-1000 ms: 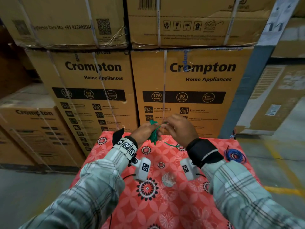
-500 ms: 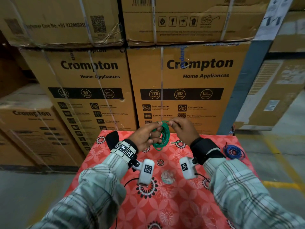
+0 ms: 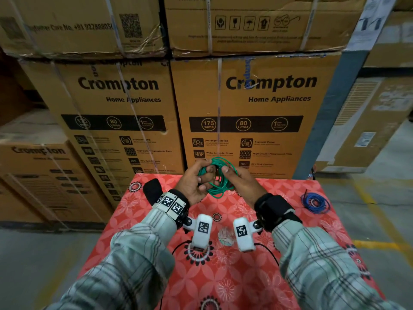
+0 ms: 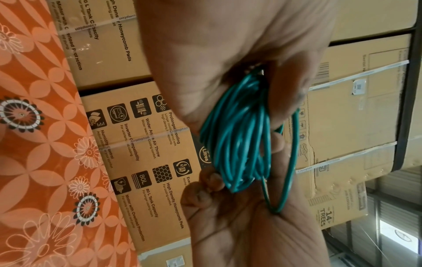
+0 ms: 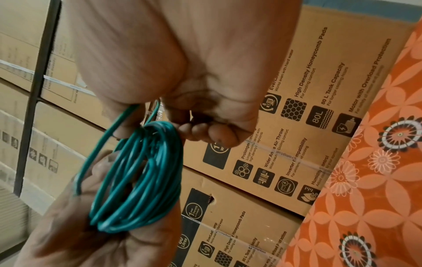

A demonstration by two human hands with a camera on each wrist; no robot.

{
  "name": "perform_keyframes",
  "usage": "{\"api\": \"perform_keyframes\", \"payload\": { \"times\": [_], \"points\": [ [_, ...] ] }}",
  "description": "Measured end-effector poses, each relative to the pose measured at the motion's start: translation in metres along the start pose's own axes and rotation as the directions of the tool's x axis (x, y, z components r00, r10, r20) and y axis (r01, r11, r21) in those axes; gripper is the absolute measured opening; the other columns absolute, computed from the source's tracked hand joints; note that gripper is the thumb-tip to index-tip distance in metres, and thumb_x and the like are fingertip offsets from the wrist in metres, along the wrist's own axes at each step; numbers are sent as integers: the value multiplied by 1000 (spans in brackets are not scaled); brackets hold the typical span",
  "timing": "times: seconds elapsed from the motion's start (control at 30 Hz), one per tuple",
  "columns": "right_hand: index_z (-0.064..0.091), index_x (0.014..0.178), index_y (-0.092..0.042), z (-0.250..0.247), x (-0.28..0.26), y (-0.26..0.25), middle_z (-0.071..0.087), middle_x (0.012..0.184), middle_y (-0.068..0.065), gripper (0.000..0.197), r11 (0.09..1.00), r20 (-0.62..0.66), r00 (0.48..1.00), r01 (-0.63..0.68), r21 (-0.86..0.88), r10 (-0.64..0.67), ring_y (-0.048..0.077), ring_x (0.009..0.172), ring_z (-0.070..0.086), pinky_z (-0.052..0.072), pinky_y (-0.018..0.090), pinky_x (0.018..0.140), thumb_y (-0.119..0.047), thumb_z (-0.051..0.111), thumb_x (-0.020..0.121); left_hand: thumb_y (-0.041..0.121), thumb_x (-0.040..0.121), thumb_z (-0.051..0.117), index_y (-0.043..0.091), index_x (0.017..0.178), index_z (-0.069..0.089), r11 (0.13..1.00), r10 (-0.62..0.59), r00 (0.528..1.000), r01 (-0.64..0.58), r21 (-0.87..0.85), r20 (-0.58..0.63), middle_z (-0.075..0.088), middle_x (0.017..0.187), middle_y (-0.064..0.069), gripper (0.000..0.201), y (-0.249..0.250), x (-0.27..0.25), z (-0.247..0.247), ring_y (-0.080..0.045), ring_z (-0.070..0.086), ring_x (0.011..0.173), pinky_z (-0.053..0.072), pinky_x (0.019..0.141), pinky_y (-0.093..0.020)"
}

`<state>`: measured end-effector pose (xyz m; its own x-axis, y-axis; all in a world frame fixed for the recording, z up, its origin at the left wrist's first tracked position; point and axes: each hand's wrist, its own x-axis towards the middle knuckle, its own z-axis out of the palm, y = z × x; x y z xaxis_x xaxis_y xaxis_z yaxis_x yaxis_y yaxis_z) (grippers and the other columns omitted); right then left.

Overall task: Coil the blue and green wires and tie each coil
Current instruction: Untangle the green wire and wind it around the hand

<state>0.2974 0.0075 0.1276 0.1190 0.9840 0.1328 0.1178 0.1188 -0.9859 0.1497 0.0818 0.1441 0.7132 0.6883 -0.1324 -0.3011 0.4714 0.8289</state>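
The green wire point(image 3: 218, 179) is wound into a round coil of several loops, held above the far edge of the table between both hands. My left hand point(image 3: 204, 177) grips its left side with curled fingers and thumb. My right hand point(image 3: 228, 173) pinches its right side, thumb on top. In the left wrist view the green coil point(image 4: 237, 135) runs from my left hand point(image 4: 280, 86) down to the right hand's fingers, one loop hanging looser. The right wrist view shows my right hand point(image 5: 187, 126) pinching the coil point(image 5: 137, 180). The blue wire point(image 3: 315, 202) lies coiled on the table's right side.
The table wears a red flowered cloth point(image 3: 245, 287). A small clear bag of rubber bands point(image 3: 226, 236) lies on it under my wrists. Stacked cardboard boxes point(image 3: 245, 108) stand right behind the table, with a lower stack point(image 3: 44, 175) at the left. Concrete floor lies on both sides.
The green wire went from a narrow bunch with a tail hanging towards the table to a round open coil facing me. Both hands kept hold and rose slightly.
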Motion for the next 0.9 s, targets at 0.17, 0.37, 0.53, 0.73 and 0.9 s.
{"api": "perform_keyframes", "payload": {
  "times": [0.17, 0.37, 0.53, 0.73, 0.9],
  "points": [
    [60, 117, -6, 0, -2, -4, 64, 102, 11, 32, 998, -19, 999, 50, -42, -51, 18, 92, 60, 48, 38, 87, -28, 41, 103, 29, 97, 42, 18, 62, 49, 999, -24, 1000, 24, 39, -16, 29, 35, 9, 38, 1, -1, 6, -11, 38, 32, 39, 54, -19],
    [54, 125, -13, 0, -8, -9, 62, 111, 3, 27, 997, -18, 999, 47, -53, -48, 7, 97, 59, 49, 24, 84, -23, 45, 101, 27, 95, 37, 19, 59, 48, 999, -46, 993, 48, -13, 107, 25, 34, 10, 38, -2, 0, 0, -8, 21, 26, 43, 60, -24],
    [60, 118, -7, 2, -8, -7, 64, 105, 9, 29, 997, -31, 998, 56, -62, -58, 10, 90, 59, 48, 25, 81, -23, 42, 102, 28, 95, 38, 18, 60, 47, 998, -49, 993, 45, 44, 107, 25, 34, 10, 38, -2, 3, -2, -8, 21, 26, 43, 57, -24],
    [57, 88, -21, 6, -1, 6, 46, 83, -4, 21, 902, -185, 951, 156, -402, -247, -2, 80, 44, 35, 20, 74, -20, 40, 101, 18, 100, 42, 9, 82, 53, 957, 99, 995, -93, 275, -6, 44, 49, 2, 23, -6, 14, -1, -13, 43, 43, 41, 57, -28],
    [50, 84, -21, 2, -6, 17, 45, 79, -5, 21, 787, -119, 955, 150, -599, -272, 6, 77, 43, 32, 23, 70, -29, 36, 99, 22, 102, 39, 9, 97, 53, 900, -49, 993, -1, 437, 103, 59, 70, -3, 20, -5, 13, -17, -18, 57, 58, 48, 58, -28]
  ]
}}
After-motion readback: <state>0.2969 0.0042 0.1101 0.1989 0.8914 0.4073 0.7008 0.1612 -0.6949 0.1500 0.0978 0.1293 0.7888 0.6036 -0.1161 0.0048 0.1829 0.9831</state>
